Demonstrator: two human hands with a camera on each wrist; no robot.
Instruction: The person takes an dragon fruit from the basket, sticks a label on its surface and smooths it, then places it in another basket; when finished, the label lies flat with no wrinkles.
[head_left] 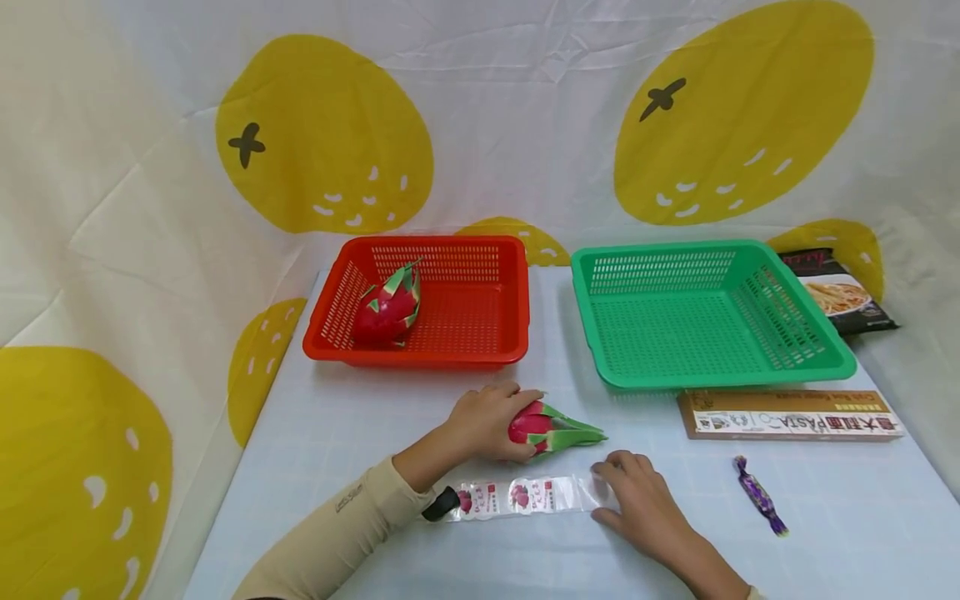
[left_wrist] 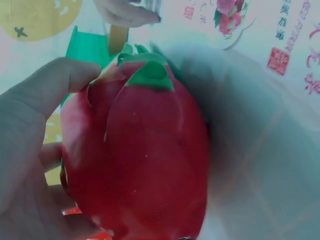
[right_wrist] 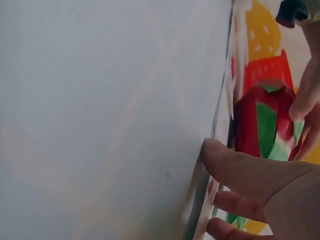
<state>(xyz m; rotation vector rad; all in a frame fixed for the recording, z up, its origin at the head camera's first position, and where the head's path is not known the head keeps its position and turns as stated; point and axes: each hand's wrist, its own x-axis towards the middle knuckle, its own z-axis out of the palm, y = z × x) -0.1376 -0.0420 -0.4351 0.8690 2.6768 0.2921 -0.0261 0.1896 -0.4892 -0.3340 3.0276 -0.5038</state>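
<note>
In the head view my left hand (head_left: 487,423) grips a red dragon fruit (head_left: 528,427) with long green leaf tips pointing right. The left wrist view shows the thumb on one side of the dragon fruit (left_wrist: 145,150) and the fingers curled beneath. Just in front lies a clear strip of dragon fruit labels (head_left: 536,497), flat on the table. My right hand (head_left: 643,504) holds its right end, thumb at the near edge and fingers at the far edge. From the right wrist, the strip is seen nearly edge-on beside the thumb (right_wrist: 240,167).
A red basket (head_left: 427,360) at the back left contains another dragon fruit (head_left: 386,308). Right of it stands a green basket (head_left: 720,385). A pasta box (head_left: 795,415), a purple wrapped candy (head_left: 761,496) and a black food packet (head_left: 843,292) lie on the right.
</note>
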